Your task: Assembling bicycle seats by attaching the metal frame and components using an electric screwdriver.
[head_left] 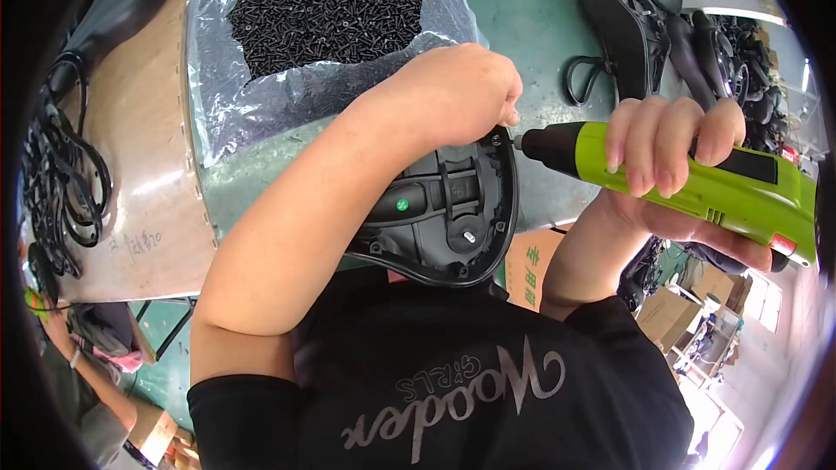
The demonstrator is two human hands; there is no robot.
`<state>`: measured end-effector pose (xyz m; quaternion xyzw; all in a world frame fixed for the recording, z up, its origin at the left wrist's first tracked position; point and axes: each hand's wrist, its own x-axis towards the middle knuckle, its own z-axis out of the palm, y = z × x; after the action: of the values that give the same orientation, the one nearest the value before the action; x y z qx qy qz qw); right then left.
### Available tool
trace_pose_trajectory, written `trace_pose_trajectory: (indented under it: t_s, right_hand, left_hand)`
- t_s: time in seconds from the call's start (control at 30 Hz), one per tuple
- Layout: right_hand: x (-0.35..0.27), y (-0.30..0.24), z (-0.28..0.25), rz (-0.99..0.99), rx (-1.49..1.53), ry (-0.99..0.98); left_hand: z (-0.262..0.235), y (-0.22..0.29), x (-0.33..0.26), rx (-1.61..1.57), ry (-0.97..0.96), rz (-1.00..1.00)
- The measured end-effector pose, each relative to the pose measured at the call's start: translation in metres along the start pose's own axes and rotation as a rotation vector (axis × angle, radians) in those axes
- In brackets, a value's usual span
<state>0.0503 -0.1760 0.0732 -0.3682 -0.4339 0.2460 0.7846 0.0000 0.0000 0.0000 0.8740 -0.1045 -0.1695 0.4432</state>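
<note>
A black saddle point(414, 248) lies with its hollow underside up against my body. Its ribs, a green round sticker and a metal stud show inside. Over its far right rim, my left hand point(475, 91) is closed with the fingertips pinched together; whatever they hold is hidden. My right hand point(670, 152) wraps round a lime-green and black electric screwdriver point(731, 187), held nearly level. The tip of its bit is at the saddle's right rim, just below my left fingertips; whether it touches a screw I cannot tell.
An open clear plastic bag point(261, 109) of small black screws point(331, 13) spreads over the green table point(522, 0). Another black saddle point(623, 30) stands at the far right. Black cords or strips point(74, 174) lie at the left. A co-worker's arm point(96, 383) shows lower left.
</note>
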Motion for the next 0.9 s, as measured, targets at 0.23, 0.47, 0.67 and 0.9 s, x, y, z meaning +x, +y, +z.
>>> trace_pose_trajectory:
  t_s: [0.23, 0.47, 0.67, 0.9]
  right_hand:
    - [0.022, 0.012, 0.006, 0.210, 0.002, -0.231]
    - [0.019, 0.006, 0.025, 0.128, -0.027, -0.204]
    - [0.022, -0.048, 0.023, -0.069, 0.002, -0.544]
    - [-0.010, -0.003, 0.033, -0.003, -0.037, -0.151]
  left_hand:
    - [0.001, -0.004, 0.005, 0.005, 0.067, 0.099]
    - [0.005, -0.007, 0.006, 0.000, 0.033, 0.155]
    - [0.008, 0.008, -0.001, 0.048, -0.055, 0.131]
    - [-0.053, -0.009, -0.012, 0.199, 0.360, 0.056]
